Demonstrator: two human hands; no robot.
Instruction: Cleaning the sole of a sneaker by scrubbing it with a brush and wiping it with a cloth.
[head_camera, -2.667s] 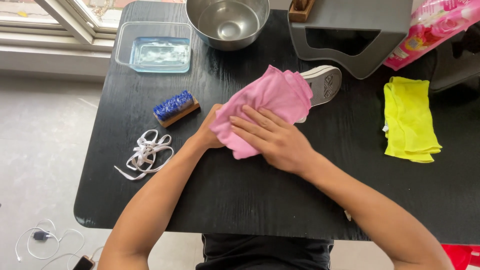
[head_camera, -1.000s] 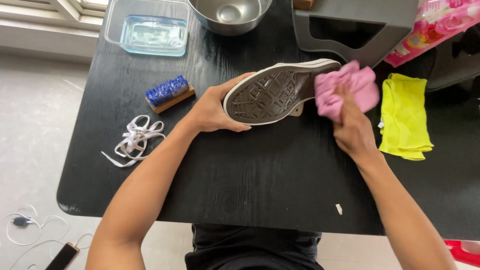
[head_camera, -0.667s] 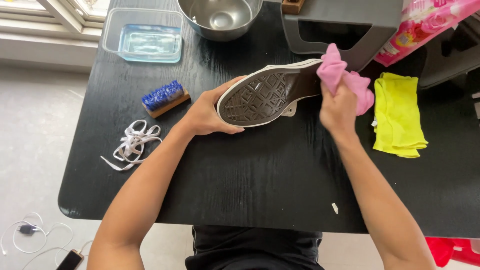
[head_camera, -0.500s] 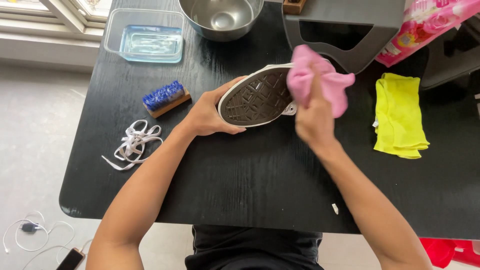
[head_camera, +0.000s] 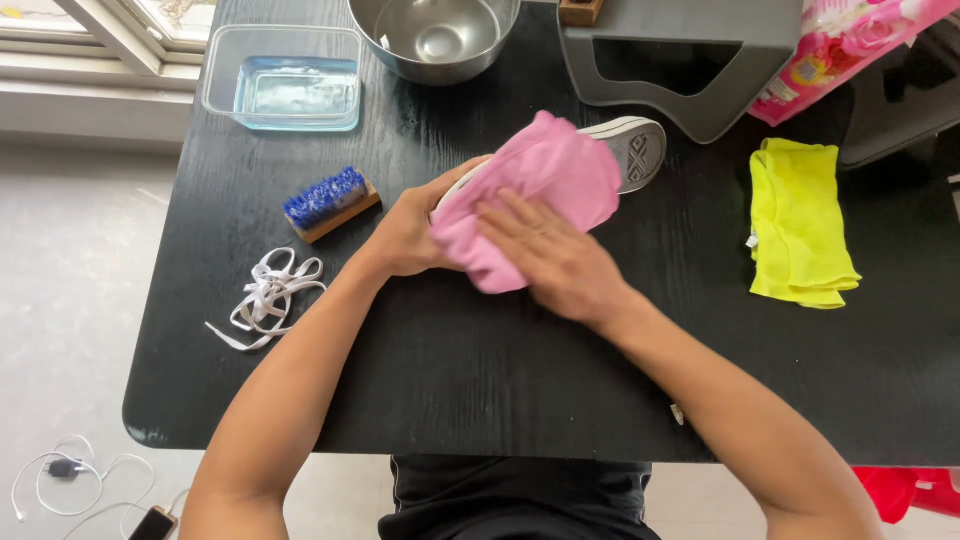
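While left hand (head_camera: 405, 232) steadies shoe (head_camera: 630, 150), pink cloth (head_camera: 535, 195) under right hand (head_camera: 555, 258)

Worn on the head, one view only. Looked almost straight down on the table (head_camera: 420, 400) from above the near edge, the wearer's torso at the bottom border. Close enough for both forearms to fill the lower half. Faced away from the body toward the far edge, where bowl (head_camera: 435, 35) and tub (head_camera: 283, 90) were cropped or nearly so. Floor (head_camera: 70, 330) visible at left.
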